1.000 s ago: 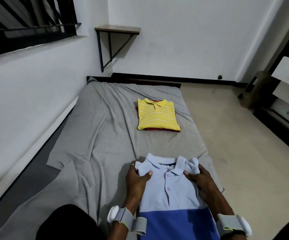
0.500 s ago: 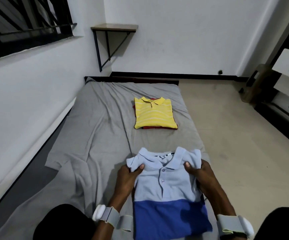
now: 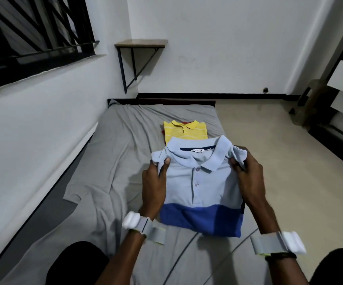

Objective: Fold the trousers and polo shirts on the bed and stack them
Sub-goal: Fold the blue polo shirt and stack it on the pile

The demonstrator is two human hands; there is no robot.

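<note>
Folded polo shirt [image 3: 199, 188], pale-blue over royal-blue knit: soft, light, floppy; take both shoulders or fold slumps. Held over near end of crumpled grey bed sheet [image 3: 115, 161]. Left grip [image 3: 154, 182], right grip [image 3: 248, 173] clamped on shoulder edges, thumbs on top. Yellow striped folded polo [image 3: 185, 131] at 12 o'clock, atop red garment [image 3: 162, 132].

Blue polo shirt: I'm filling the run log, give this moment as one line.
left hand: grips blue polo shirt | right hand: grips it too | shirt: folded | stack top: yellow polo shirt, on bed

Held forward, left grip [image 3: 153, 183] and right grip [image 3: 248, 177] both pinch, thumbs on top
</note>
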